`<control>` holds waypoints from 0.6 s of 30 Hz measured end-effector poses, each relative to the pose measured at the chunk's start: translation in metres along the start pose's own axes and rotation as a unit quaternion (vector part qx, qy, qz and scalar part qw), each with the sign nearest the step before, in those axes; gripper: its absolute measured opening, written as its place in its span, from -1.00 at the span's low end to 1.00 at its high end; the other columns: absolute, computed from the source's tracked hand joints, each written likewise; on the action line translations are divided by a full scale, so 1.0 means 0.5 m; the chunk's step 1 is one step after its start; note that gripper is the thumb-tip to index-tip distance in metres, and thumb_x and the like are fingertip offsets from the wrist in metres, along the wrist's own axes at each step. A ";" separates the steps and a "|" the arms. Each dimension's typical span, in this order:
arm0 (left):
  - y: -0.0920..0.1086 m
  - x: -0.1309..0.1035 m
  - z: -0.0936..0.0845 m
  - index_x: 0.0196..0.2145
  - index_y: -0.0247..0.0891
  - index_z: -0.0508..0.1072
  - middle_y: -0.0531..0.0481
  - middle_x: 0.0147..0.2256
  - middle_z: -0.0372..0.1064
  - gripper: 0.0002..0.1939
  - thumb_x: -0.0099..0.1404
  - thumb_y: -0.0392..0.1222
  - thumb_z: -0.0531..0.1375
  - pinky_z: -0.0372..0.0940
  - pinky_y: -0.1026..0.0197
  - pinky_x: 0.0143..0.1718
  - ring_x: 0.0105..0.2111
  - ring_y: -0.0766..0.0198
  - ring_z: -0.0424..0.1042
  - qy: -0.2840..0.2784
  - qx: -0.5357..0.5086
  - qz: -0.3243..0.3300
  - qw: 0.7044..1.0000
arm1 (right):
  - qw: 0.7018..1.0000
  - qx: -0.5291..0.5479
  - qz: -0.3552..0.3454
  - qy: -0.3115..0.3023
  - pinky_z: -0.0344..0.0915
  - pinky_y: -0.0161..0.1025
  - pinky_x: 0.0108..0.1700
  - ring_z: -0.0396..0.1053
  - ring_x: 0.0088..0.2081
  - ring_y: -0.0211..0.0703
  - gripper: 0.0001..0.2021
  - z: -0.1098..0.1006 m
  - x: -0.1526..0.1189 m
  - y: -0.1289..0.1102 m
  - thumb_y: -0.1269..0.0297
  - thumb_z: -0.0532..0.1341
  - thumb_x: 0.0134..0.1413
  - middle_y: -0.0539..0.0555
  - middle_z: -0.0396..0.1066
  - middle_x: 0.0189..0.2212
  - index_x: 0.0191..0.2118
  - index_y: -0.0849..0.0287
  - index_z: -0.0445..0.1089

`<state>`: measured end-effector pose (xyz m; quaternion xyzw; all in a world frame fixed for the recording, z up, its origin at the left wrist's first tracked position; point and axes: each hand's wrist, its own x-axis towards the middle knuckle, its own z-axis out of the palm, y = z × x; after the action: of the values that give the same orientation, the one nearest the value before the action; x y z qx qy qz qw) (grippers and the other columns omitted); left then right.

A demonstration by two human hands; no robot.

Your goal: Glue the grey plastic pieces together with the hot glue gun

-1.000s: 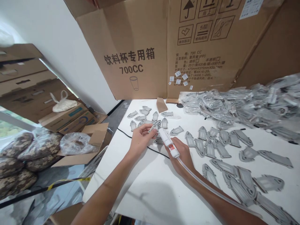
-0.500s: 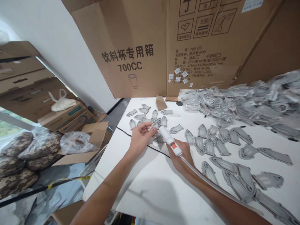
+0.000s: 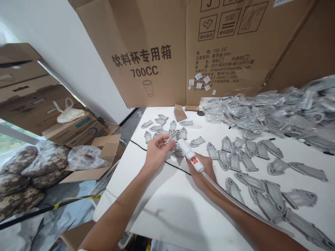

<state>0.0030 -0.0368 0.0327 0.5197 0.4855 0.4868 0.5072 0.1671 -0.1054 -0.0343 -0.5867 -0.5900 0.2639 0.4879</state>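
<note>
Between the thumb and fingers of my left hand (image 3: 157, 154) is a small grey plastic piece (image 3: 172, 137) with a pointed end. My right hand (image 3: 205, 168) is wrapped round a white handheld tool (image 3: 188, 152) with an orange mark, its front end close beside that piece. Whether the tool touches the piece I cannot tell. From the tool's rear a clear tube (image 3: 222, 194) runs back along my right forearm. Several similar grey pieces (image 3: 183, 132) lie around my left hand, and more grey pieces (image 3: 235, 161) spread over the table to the right.
Clear-bagged grey parts (image 3: 243, 115) are heaped at the back right of the white table (image 3: 167, 216). A tall cardboard box (image 3: 151, 31) stands behind it. A black cable (image 3: 178, 168) crosses the tabletop. On the left are an open carton (image 3: 86, 176) and camouflage-patterned bundles (image 3: 28, 160).
The view has tipped very slightly, shifting the box upward in the picture. Both hands keep nearly the same pose, with the grey piece and the white tool still held close together.
</note>
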 end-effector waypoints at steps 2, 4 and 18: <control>0.004 -0.001 0.001 -0.22 -0.27 0.60 -0.10 -0.29 0.56 -0.62 0.12 0.02 0.50 0.46 0.17 -0.33 -0.30 0.14 0.57 0.001 0.002 0.005 1.000 | 1.000 -0.003 -0.002 -0.002 -0.09 -0.23 -0.45 -0.01 -0.53 -0.25 -0.64 0.000 0.000 0.002 0.18 0.16 0.27 -0.12 0.08 -0.62 -0.50 0.06 0.01; 0.006 -0.001 0.001 -0.21 -0.27 0.61 -0.10 -0.27 0.57 -0.62 0.14 0.04 0.49 0.46 0.17 -0.32 -0.29 0.14 0.57 -0.002 0.006 0.012 1.000 | 1.000 -0.004 -0.005 -0.001 -0.08 -0.23 -0.45 -0.02 -0.53 -0.25 -0.63 0.000 0.000 0.001 0.16 0.17 0.27 -0.12 0.08 -0.62 -0.50 0.06 0.01; -0.003 0.009 -0.031 -0.15 -0.08 0.68 -0.08 -0.19 0.60 -0.84 0.37 -0.08 0.30 0.33 0.11 -0.11 -0.21 0.11 0.48 -0.009 0.215 0.220 0.952 | 0.989 0.080 0.125 -0.023 -0.04 -0.29 -0.50 0.04 -0.54 -0.28 -0.65 -0.005 0.005 -0.006 0.13 0.24 0.21 -0.12 0.11 -0.63 -0.53 0.10 0.16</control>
<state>-0.0123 -0.0313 0.0314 0.7146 0.4477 0.4656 0.2686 0.1687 -0.1043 -0.0301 -0.6086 -0.5004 0.3824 0.4826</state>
